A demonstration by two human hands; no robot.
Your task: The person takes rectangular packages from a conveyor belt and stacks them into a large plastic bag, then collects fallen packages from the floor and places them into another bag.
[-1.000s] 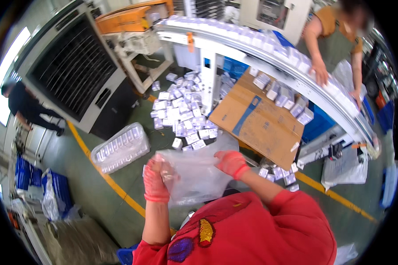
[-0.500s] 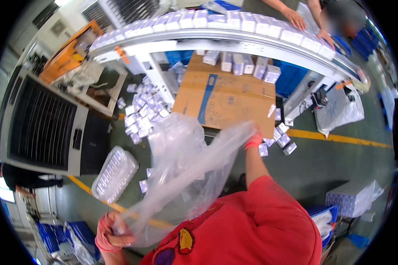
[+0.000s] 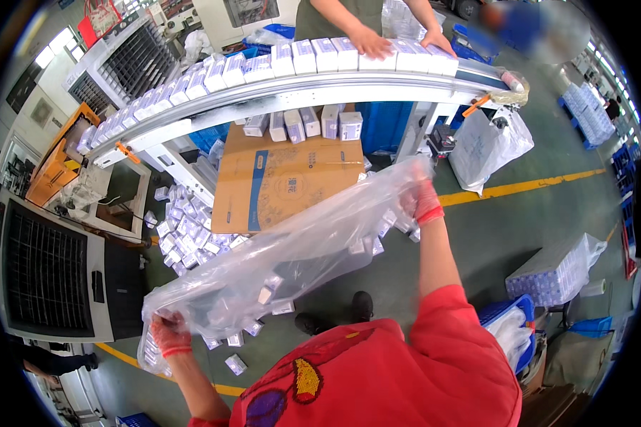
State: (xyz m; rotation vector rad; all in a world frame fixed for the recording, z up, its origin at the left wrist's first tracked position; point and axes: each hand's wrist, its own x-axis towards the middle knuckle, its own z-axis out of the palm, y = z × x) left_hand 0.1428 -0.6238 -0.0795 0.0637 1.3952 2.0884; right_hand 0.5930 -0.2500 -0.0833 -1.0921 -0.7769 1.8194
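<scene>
Clear plastic bag (image 3: 278,263), empty, stretched wide above the floor between left hand (image 3: 169,334) and right hand (image 3: 420,201), each pinching one end; small boxes (image 3: 185,231) lie loose below, none bagged yet.

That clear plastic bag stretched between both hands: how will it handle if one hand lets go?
The clear plastic bag looks thin and floppy: it sags and wrinkles between the left hand and right hand. Probably very light, so it would likely drape from the remaining grip. Its glossy film may be slippery.
</scene>
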